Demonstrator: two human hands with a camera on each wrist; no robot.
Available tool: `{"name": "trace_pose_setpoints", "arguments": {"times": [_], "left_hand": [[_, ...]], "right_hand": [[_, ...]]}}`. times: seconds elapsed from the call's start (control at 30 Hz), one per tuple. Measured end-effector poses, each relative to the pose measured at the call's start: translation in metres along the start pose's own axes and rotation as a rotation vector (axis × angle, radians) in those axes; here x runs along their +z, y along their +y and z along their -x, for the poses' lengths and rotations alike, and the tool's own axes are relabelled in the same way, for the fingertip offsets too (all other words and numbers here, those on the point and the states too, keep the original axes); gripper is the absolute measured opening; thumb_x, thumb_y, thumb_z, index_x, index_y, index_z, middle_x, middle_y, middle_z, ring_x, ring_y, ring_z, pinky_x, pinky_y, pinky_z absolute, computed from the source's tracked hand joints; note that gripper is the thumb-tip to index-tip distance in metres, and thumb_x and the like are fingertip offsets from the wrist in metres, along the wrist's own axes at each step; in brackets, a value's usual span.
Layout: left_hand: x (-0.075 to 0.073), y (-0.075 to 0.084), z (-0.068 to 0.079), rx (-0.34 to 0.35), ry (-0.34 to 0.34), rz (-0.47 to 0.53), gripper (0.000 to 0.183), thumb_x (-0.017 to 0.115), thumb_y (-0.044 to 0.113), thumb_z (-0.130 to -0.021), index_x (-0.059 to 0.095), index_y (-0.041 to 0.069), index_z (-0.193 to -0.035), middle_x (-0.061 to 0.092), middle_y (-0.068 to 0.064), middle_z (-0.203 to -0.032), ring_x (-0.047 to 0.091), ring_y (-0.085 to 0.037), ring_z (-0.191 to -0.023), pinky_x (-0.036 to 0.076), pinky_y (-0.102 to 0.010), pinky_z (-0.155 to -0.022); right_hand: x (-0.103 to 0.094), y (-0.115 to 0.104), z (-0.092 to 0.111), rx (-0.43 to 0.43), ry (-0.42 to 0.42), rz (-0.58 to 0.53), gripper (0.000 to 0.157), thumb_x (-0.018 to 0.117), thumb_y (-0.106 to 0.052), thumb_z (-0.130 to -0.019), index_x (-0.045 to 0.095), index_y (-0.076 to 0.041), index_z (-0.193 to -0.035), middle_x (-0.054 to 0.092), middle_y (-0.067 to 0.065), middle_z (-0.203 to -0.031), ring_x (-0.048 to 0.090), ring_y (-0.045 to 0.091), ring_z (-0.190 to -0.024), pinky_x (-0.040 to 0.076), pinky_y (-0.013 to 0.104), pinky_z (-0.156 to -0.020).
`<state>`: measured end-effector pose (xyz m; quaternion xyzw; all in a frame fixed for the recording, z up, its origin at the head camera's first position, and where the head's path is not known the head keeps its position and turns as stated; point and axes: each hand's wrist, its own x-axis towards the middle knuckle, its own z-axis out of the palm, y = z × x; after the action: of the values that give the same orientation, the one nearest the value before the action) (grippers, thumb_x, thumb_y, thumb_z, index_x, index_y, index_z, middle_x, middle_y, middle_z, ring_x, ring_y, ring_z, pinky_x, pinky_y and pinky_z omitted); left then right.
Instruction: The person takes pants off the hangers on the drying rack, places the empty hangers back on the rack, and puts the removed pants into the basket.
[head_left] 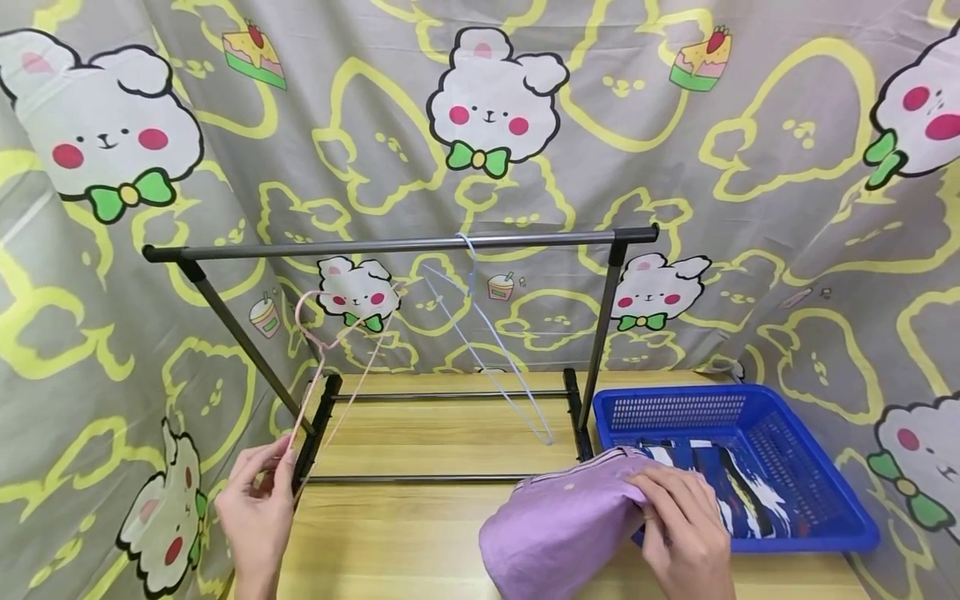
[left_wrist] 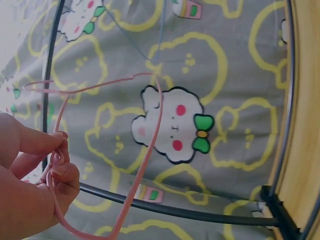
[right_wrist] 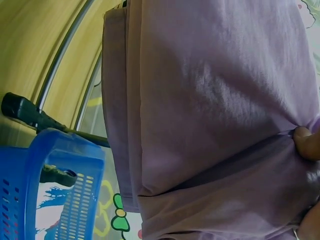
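My left hand [head_left: 258,496] pinches the lower part of a thin pink clothes hanger [head_left: 323,345] between thumb and fingers. Its hook points up, left of the rack's middle; in the left wrist view the hanger [left_wrist: 159,110] stands tilted before the curtain. At the lower right, my right hand [head_left: 686,525] grips one edge of a folded purple garment [head_left: 562,525], which droops above the table. The garment [right_wrist: 225,100] fills most of the right wrist view, and its exact kind cannot be told. A pale blue hanger [head_left: 472,271] hangs bare from the rack's bar.
A dark metal clothes rack [head_left: 337,248] stands on the wooden table [head_left: 405,533]. To its right is a blue plastic basket [head_left: 810,545] holding dark blue cloth [head_left: 738,492] with white and yellow marks. A patterned grey curtain [head_left: 510,200] encloses the back and sides.
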<state>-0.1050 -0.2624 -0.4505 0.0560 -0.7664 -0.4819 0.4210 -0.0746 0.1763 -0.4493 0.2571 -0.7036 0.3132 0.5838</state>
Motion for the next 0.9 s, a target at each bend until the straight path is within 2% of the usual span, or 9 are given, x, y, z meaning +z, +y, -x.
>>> {"name": "trace_pose_setpoints", "arguments": {"times": [0.27,0.5,0.7,0.9], "left_hand": [[-0.001,0.012,-0.024,-0.022,0.033,0.027,0.019,0.069,-0.013,-0.090,0.076,-0.010,-0.108,0.063,0.006,-0.089,0.059,-0.006,-0.078,0.043,-0.006,-0.054],[0.002,0.024,-0.041,-0.023,0.075,0.054,0.019,0.069,-0.012,-0.091,0.075,-0.010,-0.109,0.062,0.005,-0.091,0.059,-0.007,-0.081,0.043,-0.007,-0.055],[0.007,0.028,-0.055,-0.014,0.050,0.010,0.020,0.069,-0.008,-0.093,0.076,-0.006,-0.112,0.061,0.011,-0.091,0.059,-0.006,-0.085,0.041,-0.007,-0.056],[0.012,0.026,-0.056,-0.023,0.007,-0.034,0.021,0.067,-0.010,-0.093,0.076,-0.006,-0.112,0.060,0.012,-0.091,0.059,-0.004,-0.085,0.043,-0.006,-0.058]], "right_hand": [[0.000,-0.001,-0.002,0.020,0.024,0.011,0.033,0.055,-0.011,-0.101,0.071,0.010,-0.080,0.069,0.021,-0.081,0.057,0.037,-0.074,0.041,0.029,-0.089],[-0.003,0.004,0.006,0.048,0.015,0.019,0.033,0.056,-0.012,-0.101,0.072,0.009,-0.081,0.069,0.021,-0.083,0.058,0.036,-0.076,0.041,0.027,-0.092],[-0.005,0.012,0.011,0.067,0.031,0.010,0.030,0.059,-0.011,-0.099,0.073,0.009,-0.083,0.070,0.020,-0.085,0.058,0.036,-0.077,0.041,0.028,-0.089],[-0.007,0.014,0.015,0.069,0.021,0.025,0.030,0.058,-0.011,-0.099,0.073,0.009,-0.083,0.070,0.020,-0.084,0.059,0.035,-0.077,0.041,0.028,-0.090]]}}
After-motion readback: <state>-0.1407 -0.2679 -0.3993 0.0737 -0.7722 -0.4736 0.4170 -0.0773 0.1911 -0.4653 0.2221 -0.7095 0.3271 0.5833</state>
